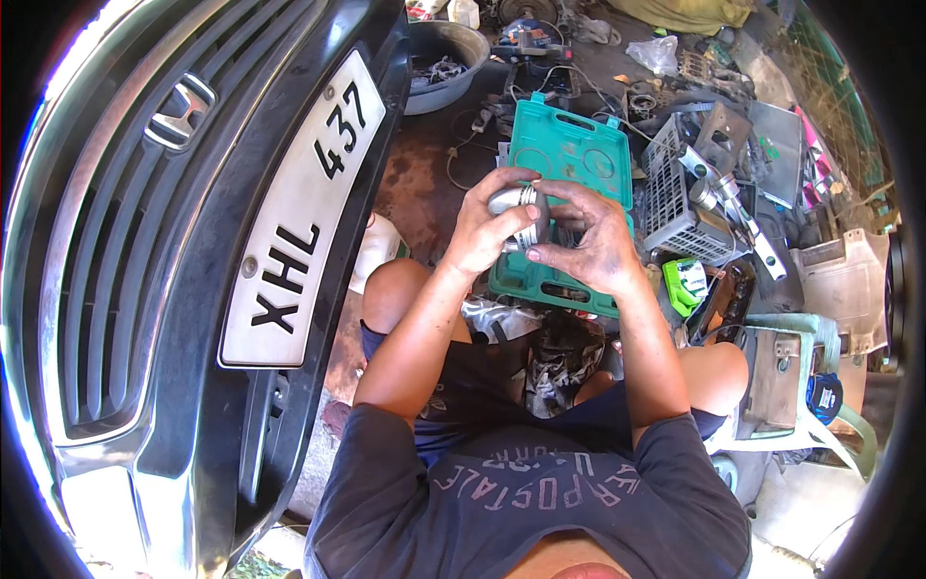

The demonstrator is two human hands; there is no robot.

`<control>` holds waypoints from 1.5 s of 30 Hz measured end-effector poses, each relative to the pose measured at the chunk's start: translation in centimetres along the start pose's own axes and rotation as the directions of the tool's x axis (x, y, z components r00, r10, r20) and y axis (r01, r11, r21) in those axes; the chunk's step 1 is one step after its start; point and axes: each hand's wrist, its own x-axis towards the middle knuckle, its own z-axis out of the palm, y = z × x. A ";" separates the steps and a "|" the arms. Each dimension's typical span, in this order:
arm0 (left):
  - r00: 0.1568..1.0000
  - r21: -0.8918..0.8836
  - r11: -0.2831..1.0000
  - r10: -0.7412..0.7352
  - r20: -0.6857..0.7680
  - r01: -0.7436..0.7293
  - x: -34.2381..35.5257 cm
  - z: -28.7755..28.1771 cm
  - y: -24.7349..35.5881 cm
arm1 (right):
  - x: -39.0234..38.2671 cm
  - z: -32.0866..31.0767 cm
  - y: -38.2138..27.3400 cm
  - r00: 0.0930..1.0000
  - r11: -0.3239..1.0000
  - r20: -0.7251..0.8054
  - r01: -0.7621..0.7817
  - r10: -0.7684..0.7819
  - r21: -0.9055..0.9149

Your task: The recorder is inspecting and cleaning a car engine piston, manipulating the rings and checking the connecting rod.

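A silver engine piston (526, 228) with ring grooves around its side is held up in front of me. My left hand (485, 224) wraps round its left side, the thumb lying across the grooves. From the right, my right hand (596, 243) grips the same piston, its dirty fingers on top and its thumb low. My fingers hide part of the piston. Behind and below both hands lies an open green plastic tool case (559, 145).
A dark car front (328, 261) takes up the left side. To the right, pistons with connecting rods (719, 193) rest on a grey plastic crate (666, 227). A green-and-white pack (685, 286) lies near it. Farther off stands a grey basin (463, 77) with parts inside.
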 end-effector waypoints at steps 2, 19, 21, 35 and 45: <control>1.000 -0.017 1.000 -0.004 0.019 0.004 0.1 -0.1 0.0 | 0.0 0.0 -0.1 1.000 1.000 -0.013 0.012 -0.012 0.000; 0.996 -0.074 0.997 -0.024 0.082 0.030 0.0 -0.4 0.1 | -0.6 0.4 0.3 0.997 0.998 -0.051 0.051 -0.053 -0.038; 0.995 -0.067 0.997 -0.036 0.091 0.042 0.1 -0.3 0.3 | -0.5 0.4 -0.2 0.997 0.996 -0.049 0.054 -0.057 -0.070; 0.963 -0.302 0.914 -0.245 0.116 0.269 0.2 -1.0 -0.3 | -0.3 0.8 0.6 0.997 0.999 -0.074 -0.011 0.008 -0.044; 0.985 -0.133 0.983 -0.107 0.137 0.125 0.6 -1.3 -0.3 | -0.3 -0.3 5.1 0.997 0.858 -0.028 -0.050 0.075 0.511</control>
